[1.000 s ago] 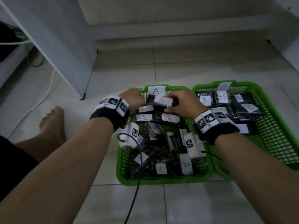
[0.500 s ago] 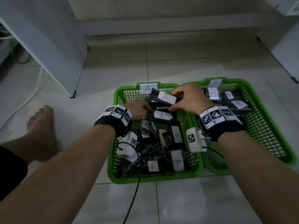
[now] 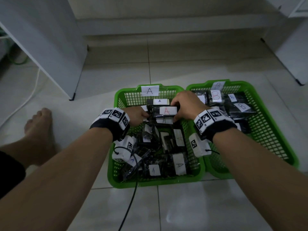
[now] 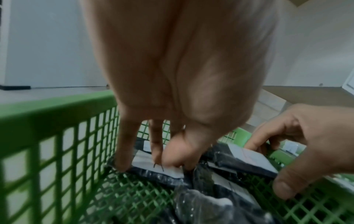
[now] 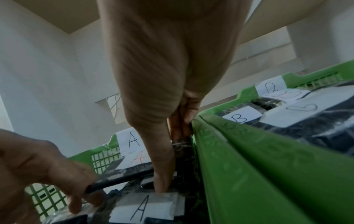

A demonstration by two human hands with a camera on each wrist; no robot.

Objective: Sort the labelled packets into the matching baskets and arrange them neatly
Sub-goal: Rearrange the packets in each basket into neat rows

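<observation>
Holding a black plastic packet with a red A on its white label (image 3: 166, 111) at the far end of the green mesh basket tagged A (image 3: 116, 157), my right hand (image 3: 187, 105) clamps its right edge. My left hand (image 3: 135, 115) pinches a black-lettered A packet (image 4: 168, 171) just below. Beside my right hand, the green basket tagged B (image 3: 273, 147) holds B-labelled packets (image 3: 241, 108).
</observation>
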